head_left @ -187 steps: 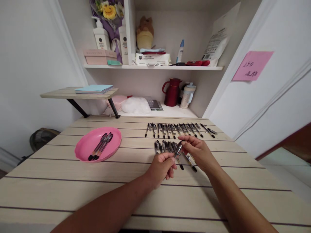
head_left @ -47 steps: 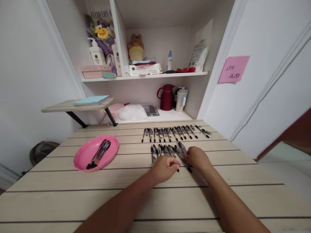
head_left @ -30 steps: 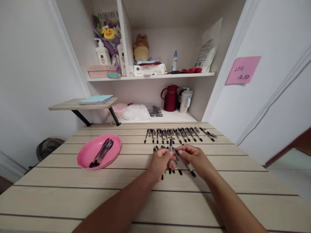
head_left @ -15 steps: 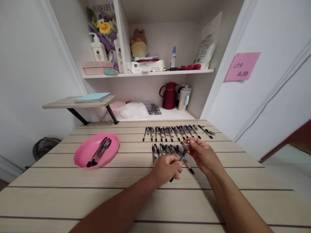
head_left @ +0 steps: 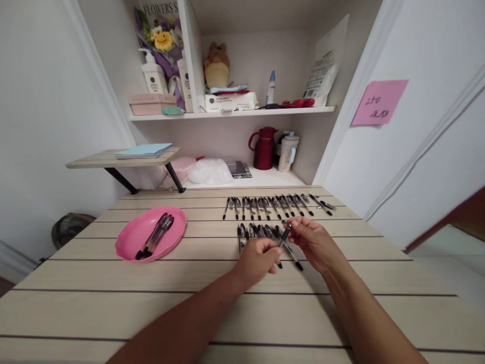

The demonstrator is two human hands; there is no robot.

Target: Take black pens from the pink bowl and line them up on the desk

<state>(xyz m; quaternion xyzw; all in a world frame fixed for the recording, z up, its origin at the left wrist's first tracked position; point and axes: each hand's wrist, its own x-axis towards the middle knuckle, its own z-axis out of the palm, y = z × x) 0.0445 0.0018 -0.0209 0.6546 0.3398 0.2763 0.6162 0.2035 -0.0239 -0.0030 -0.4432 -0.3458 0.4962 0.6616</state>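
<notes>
Over the wooden table, my left hand grips the barrel of a black pen, which slants up to the right. My right hand pinches a small shiny silver pen part at the pen's upper end. Its exact shape is mostly covered by my fingertips. Just behind my left hand lies a near row of pens, partly hidden by that hand, with small loose parts among them. Farther back is a longer row of disassembled black pens, caps and barrels side by side.
At left, a pink dish holds several assembled black pens. A small raised shelf with blue paper stands behind it. The cabinet at the back holds a red thermos jug and a pale tumbler.
The silver part in my right fingers has come onto the pen's upper end; before, it was slightly apart. My left hand has shifted slightly left.
</notes>
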